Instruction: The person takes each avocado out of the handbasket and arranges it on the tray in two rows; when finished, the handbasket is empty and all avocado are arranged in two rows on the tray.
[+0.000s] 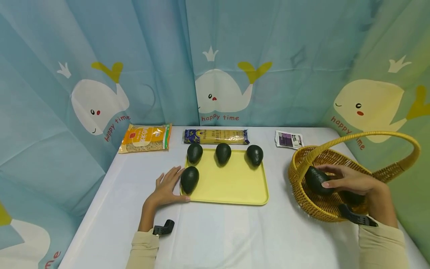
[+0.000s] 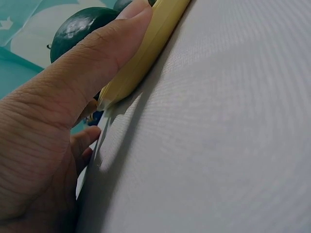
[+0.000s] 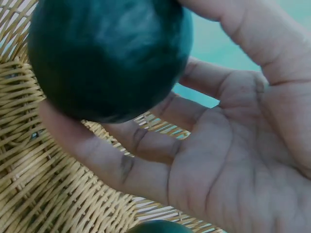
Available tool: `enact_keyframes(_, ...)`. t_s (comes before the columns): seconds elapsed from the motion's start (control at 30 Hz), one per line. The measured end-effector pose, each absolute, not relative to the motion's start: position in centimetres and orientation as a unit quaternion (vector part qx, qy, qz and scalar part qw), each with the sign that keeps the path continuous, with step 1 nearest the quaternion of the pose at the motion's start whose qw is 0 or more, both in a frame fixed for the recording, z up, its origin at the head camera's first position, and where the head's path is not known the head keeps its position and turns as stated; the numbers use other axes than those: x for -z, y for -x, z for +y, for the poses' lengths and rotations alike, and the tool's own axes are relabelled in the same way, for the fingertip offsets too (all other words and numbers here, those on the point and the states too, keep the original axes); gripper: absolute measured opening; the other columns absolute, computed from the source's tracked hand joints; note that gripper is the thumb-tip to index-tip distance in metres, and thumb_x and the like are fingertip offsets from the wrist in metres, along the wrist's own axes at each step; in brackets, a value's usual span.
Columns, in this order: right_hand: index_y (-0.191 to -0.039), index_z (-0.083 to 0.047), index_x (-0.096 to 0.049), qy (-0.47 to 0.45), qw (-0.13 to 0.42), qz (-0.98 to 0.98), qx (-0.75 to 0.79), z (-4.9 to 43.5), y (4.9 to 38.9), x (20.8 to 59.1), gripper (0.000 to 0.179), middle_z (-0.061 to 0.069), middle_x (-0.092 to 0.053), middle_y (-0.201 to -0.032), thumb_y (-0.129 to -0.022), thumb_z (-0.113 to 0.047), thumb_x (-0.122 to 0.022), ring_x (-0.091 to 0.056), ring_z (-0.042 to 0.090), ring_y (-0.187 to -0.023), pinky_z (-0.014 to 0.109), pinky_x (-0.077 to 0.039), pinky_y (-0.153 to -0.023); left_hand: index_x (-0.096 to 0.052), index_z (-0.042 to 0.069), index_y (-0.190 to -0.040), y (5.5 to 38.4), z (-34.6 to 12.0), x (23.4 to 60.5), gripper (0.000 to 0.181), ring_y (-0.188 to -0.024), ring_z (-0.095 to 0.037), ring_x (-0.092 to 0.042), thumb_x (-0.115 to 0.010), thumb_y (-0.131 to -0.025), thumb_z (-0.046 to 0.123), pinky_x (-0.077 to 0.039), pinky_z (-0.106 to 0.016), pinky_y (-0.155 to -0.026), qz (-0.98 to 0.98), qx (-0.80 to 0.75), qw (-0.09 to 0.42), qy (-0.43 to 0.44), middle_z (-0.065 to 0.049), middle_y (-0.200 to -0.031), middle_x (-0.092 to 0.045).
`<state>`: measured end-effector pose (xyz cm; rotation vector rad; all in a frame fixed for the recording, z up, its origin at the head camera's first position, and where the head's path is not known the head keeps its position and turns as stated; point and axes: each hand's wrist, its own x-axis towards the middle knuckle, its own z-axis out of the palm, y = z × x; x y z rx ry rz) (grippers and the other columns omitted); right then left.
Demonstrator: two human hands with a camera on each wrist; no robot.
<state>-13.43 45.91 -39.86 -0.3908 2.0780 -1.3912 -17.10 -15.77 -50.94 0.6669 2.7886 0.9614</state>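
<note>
My right hand [image 1: 349,180] grips a dark green avocado [image 1: 317,181] inside the wicker basket [image 1: 295,194]. In the right wrist view the fingers curl under that avocado [image 3: 112,58], above the woven wall. Another avocado [image 1: 353,198] lies in the basket, partly hidden below my right wrist. At the near left corner of the yellow tray [image 1: 228,185] is my left hand [image 1: 166,190], its fingers spread and its thumb along the tray's front rim. Beside those fingers lies an avocado [image 1: 189,180] on the tray. Three more, including the middle avocado [image 1: 223,154], line the tray's back edge.
Behind the tray lie an orange grain bag [image 1: 146,139], a long noodle packet [image 1: 216,136] and a small purple-and-white packet [image 1: 289,139]. The basket's tall handle [image 1: 369,134] arches over its opening. A whale-print curtain [image 1: 161,82] encloses the white table [image 1: 215,235].
</note>
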Motion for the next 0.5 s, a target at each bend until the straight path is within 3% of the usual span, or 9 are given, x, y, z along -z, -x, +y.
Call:
enact_keyframes(0.13,-0.135,-0.031,-0.045,0.162,0.270,0.775,0.548,46.0,13.2,39.7,0.051,-0.026,-0.042,-0.131,-0.097,0.004,-0.046,-0.058,0.001,-0.111,0.030,-0.057,-0.084,-0.030,0.014,-0.155,17.1,-15.8,51.1,0.114,-0.150,-0.037,-0.018,-0.081,-0.064,0.061,-0.006,-0.067,-0.115,0.922,-0.312,0.050,-0.224,-0.014,-0.162,-0.024)
enact_keyframes(0.4,-0.137,-0.032,-0.042,0.165,0.207,0.739,0.619,46.2,12.3,40.1,0.055,-0.020,-0.052,-0.129,-0.098,0.007,-0.039,-0.062,0.004,-0.107,0.026,-0.057,-0.080,-0.029,0.014,-0.155,17.1,-15.9,51.3,0.114,-0.150,-0.037,-0.017,-0.081,-0.064,0.061,-0.005,-0.066,-0.115,0.922,-0.312,0.048,-0.226,-0.013,-0.162,-0.023)
enact_keyframes(0.5,-0.148,-0.023,-0.026,0.149,0.180,0.728,0.645,46.3,11.8,40.4,0.059,-0.019,-0.053,-0.128,-0.098,0.006,-0.038,-0.063,0.004,-0.105,0.024,-0.056,-0.078,-0.028,0.016,-0.155,17.0,-15.9,51.3,0.115,-0.151,-0.036,-0.016,-0.081,-0.064,0.060,-0.004,-0.065,-0.115,0.922,-0.312,0.050,-0.223,-0.012,-0.163,-0.022)
